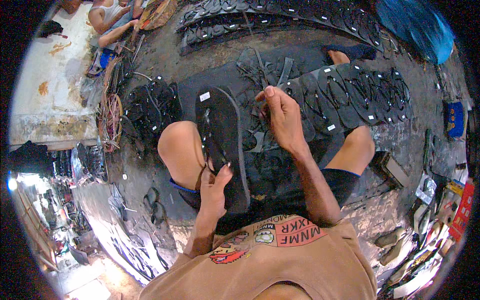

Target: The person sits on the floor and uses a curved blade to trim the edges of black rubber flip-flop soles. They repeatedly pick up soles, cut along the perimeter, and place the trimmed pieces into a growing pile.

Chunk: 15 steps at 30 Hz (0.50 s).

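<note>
Here, black sandal sole [222,145] lengthwise away from body, left hand [214,187] fingers pinching its near end.

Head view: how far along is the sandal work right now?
Done, apparently: rows of black strapped sandals lie fanned on the floor ahead. In hand: the left hand grips the heel end of a black sole resting on the knee; no strap is visible on it. The right hand pinches something dark, too small to identify. Left: loose black straps and scraps still lie beyond.
</note>
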Motion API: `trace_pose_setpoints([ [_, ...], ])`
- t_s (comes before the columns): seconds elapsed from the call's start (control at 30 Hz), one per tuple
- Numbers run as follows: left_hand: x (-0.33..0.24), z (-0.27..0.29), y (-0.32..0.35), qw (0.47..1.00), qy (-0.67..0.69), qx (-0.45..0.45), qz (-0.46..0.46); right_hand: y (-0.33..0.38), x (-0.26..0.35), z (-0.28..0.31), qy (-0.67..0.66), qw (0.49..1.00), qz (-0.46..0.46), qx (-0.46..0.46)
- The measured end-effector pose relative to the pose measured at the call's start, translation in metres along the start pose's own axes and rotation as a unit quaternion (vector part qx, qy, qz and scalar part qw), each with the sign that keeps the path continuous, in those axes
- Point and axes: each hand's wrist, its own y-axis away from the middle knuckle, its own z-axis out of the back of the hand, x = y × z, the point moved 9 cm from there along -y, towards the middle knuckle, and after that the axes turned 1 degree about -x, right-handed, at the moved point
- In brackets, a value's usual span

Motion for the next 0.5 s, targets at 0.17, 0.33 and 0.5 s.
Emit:
trace_pose_setpoints([
  [0.17, -0.058, -0.045, 0.005, 0.958, -0.206, 0.105, -0.172, 0.042, 0.029, -0.004, -0.08, 0.996, 0.033, 0.017],
  [0.33, -0.102, -0.041, -0.008, 0.991, -0.053, 0.069, -0.106, 0.104, 0.042, -0.005, -0.089, 0.996, 0.02, 0.0],
  [0.5, -0.097, -0.009, 0.013, 0.991, 0.033, 0.129, 0.009, 0.206, 0.008, 0.026, 0.125, 0.982, -0.009, 0.139],
])
